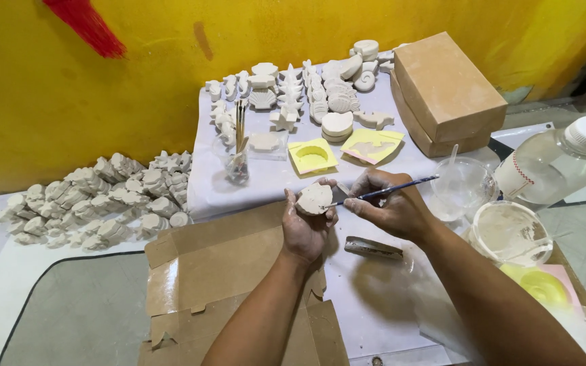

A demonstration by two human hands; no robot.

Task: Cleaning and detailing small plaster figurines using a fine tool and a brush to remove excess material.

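Left hand (304,227) fingers grasp a round plaster cast (314,199); right hand (386,207) fingers pinch a thin blue-handled brush (388,190) touching it, above the white-covered worktop (367,298).

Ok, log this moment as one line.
left hand: holds round white plaster cast | right hand: holds thin blue-handled brush, tip at cast

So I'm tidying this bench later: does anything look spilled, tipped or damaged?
The clear plastic bottle with the white cap lies on its side at the right edge. The flattened cardboard under the left hand is torn and ragged. Nothing looks spilled.
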